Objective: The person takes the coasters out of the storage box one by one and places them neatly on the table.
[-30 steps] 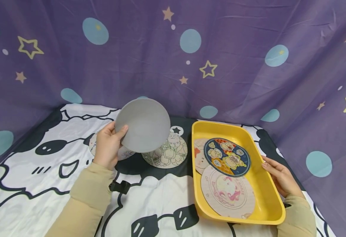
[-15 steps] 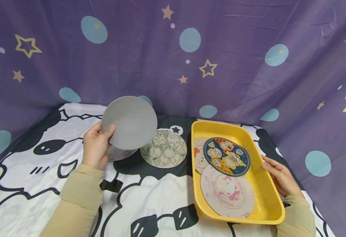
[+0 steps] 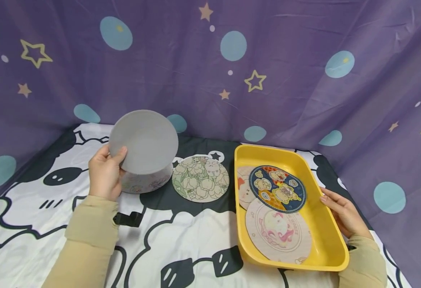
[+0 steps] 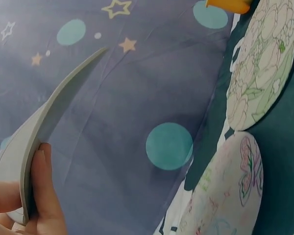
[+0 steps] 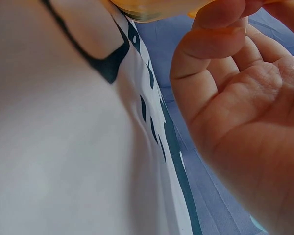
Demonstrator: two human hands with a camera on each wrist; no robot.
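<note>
My left hand [image 3: 104,174] pinches the left edge of a thin round mat [image 3: 145,142], its plain grey side facing me. The mat is raised and tilted, and in the left wrist view it bends. Behind and below it lies a round mat with a butterfly drawing [image 4: 250,171], partly hidden in the head view. Beside that lies a round mat with a flower print [image 3: 200,180]. At the right, my right hand [image 3: 347,214] grips the side rim of a yellow tray [image 3: 325,240], fingers curled at its edge in the right wrist view.
Inside the tray, a navy and orange round mat [image 3: 280,192] and a pink horse mat [image 3: 279,234] overlap a pale mat with a red bow [image 3: 245,192]. A cartoon-print cloth [image 3: 203,228] covers the table; a purple curtain [image 3: 181,72] hangs behind.
My left hand has carried the grey-backed mat leftward, which uncovers the flower mat. The right hand stays at the tray's rim.
</note>
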